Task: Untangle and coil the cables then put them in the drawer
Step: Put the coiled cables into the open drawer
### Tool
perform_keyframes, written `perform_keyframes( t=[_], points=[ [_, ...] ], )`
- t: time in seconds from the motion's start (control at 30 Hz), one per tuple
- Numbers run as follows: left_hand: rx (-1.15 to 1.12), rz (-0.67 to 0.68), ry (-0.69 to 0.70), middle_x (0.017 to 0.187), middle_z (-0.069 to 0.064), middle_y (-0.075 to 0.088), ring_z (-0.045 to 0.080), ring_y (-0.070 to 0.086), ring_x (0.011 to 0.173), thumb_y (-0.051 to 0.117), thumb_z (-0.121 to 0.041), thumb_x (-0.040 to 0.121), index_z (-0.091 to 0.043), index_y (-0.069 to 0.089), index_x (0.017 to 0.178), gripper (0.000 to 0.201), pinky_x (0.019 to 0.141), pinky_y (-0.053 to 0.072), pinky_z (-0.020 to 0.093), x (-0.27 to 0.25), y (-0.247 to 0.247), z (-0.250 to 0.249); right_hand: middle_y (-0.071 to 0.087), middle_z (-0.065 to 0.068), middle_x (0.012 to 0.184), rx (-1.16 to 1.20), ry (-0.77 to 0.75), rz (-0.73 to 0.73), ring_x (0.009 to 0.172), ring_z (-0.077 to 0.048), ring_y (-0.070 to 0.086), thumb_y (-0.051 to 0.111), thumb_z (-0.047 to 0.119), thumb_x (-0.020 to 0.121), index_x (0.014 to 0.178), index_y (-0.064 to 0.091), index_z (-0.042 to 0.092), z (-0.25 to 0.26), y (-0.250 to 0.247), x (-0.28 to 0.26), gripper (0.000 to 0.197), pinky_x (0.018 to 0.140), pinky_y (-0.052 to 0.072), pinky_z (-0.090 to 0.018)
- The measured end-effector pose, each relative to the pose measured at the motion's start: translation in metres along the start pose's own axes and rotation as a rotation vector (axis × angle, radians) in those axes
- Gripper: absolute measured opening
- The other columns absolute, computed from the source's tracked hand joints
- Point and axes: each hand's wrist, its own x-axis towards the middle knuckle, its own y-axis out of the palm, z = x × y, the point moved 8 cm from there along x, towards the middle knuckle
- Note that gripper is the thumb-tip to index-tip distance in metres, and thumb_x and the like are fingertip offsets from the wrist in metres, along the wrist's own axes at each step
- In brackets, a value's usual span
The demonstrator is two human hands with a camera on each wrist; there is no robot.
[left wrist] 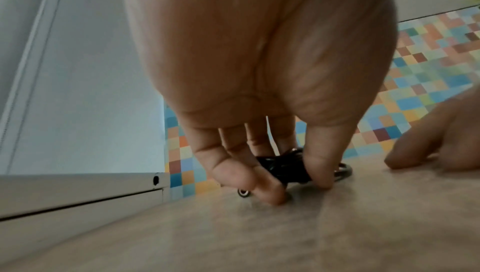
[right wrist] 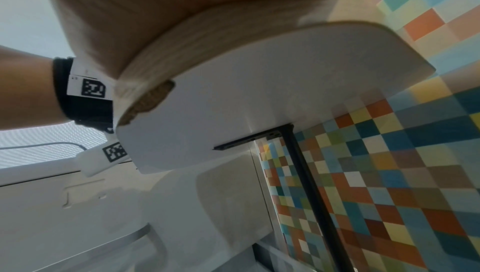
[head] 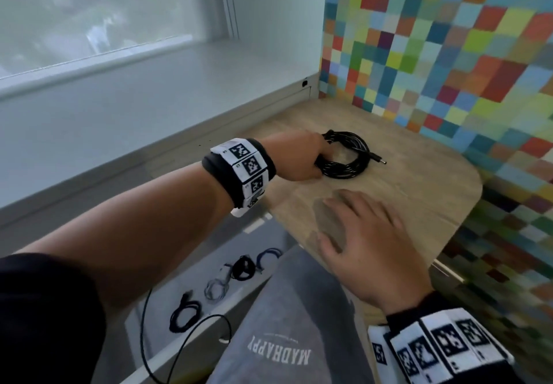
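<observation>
A coiled black cable (head: 348, 156) with a barrel plug (head: 379, 159) lies on the wooden table (head: 425, 192). My left hand (head: 321, 159) reaches over and grips the coil's left side. In the left wrist view the thumb (left wrist: 320, 171) and curled fingers (left wrist: 267, 190) pinch the cable bundle (left wrist: 281, 168) against the tabletop. My right hand (head: 353, 222) rests flat on the table's near edge, fingers spread, holding nothing. Below the table on the left, the drawer (head: 167, 288) stands open. The right wrist view shows only my palm, not the fingers.
Several small coiled cables (head: 242, 267) lie in the drawer. A loose black cable (head: 191, 332) loops over the drawer's front edge. A grey windowsill (head: 149, 108) runs along the left, and a colourful checkered wall (head: 449, 54) bounds the table's back and right.
</observation>
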Motion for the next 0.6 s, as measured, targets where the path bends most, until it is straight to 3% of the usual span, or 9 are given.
perform_keyframes(
  t=[0.07, 0.2, 0.33, 0.47, 0.6],
  points=[
    [0.003, -0.018, -0.027, 0.095, -0.007, 0.067, 0.019, 0.064, 0.084, 0.066, -0.038, 0.088, -0.029, 0.065, 0.100, 0.014, 0.080, 0.057, 0.044, -0.013, 0.001, 0.008, 0.033, 0.013, 0.161, -0.005, 0.000, 0.000, 0.151, -0.010, 0.025, 0.032, 0.064, 0.096, 0.153, 0.036, 0.039, -0.001, 0.000, 0.001, 0.062, 0.127, 0.018, -0.047],
    [-0.108, -0.078, -0.105, 0.093, -0.013, 0.068, 0.012, 0.064, 0.081, 0.069, -0.041, 0.089, -0.033, 0.068, 0.102, 0.015, 0.080, 0.056, 0.038, -0.071, 0.001, 0.035, 0.034, 0.012, 0.162, -0.024, -0.006, 0.007, 0.152, -0.012, 0.025, 0.027, 0.065, 0.094, 0.152, 0.035, 0.039, -0.001, 0.002, 0.002, 0.064, 0.128, 0.016, -0.046],
    [-0.293, -0.082, -0.238, 0.086, -0.021, 0.067, -0.003, 0.062, 0.079, 0.078, -0.038, 0.088, -0.035, 0.073, 0.103, 0.015, 0.068, 0.043, 0.012, -0.159, 0.008, 0.063, 0.035, 0.009, 0.164, -0.023, 0.000, 0.016, 0.152, -0.015, 0.026, 0.027, 0.067, 0.093, 0.152, 0.035, 0.040, -0.002, 0.004, 0.003, 0.066, 0.127, 0.019, -0.048],
    [-0.521, 0.003, -0.389, 0.085, -0.020, 0.072, 0.004, 0.067, 0.072, 0.078, -0.043, 0.086, -0.047, 0.072, 0.100, 0.015, 0.070, 0.053, 0.021, -0.233, 0.048, 0.091, 0.041, 0.005, 0.161, -0.013, -0.002, 0.003, 0.150, -0.019, 0.032, 0.032, 0.066, 0.092, 0.149, 0.041, 0.039, -0.003, 0.006, 0.004, 0.064, 0.123, 0.024, -0.051],
    [-0.562, 0.190, -0.477, 0.088, -0.013, 0.075, 0.004, 0.070, 0.072, 0.073, -0.042, 0.092, -0.042, 0.072, 0.104, 0.012, 0.072, 0.059, 0.029, -0.261, 0.133, 0.127, 0.049, -0.002, 0.155, 0.015, 0.021, -0.066, 0.144, -0.029, 0.042, 0.038, 0.064, 0.088, 0.143, 0.053, 0.033, -0.006, 0.008, 0.009, 0.065, 0.118, 0.033, -0.059]
  ],
)
